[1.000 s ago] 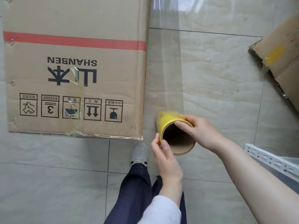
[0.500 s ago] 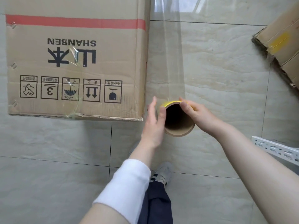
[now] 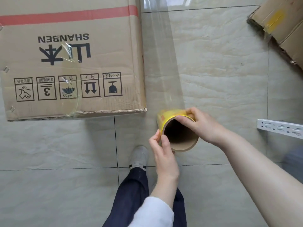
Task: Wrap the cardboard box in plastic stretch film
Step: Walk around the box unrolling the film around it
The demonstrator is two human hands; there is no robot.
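A large cardboard box (image 3: pixel 70 63) with a red stripe and black print fills the upper left, standing on the tiled floor. The stretch film roll (image 3: pixel 177 128), a brown cardboard tube with a yellow label, is held just off the box's near right corner. A clear sheet of film (image 3: pixel 161 54) runs from the roll along the box's right side toward the top of the view. My left hand (image 3: pixel 164 153) pinches the roll's near left rim. My right hand (image 3: pixel 201 123) grips the roll's top right rim, fingers over the edge.
A second cardboard box (image 3: pixel 282 28) lies at the upper right. A white perforated metal rail (image 3: pixel 278 127) juts in from the right edge. My shoe (image 3: pixel 139 157) and dark trouser leg stand on the floor below the roll.
The roll has dropped back toward me and tilted, showing its yellow label. My left hand shifted from the roll's left side to its lower rim. My foot stepped forward under the roll.
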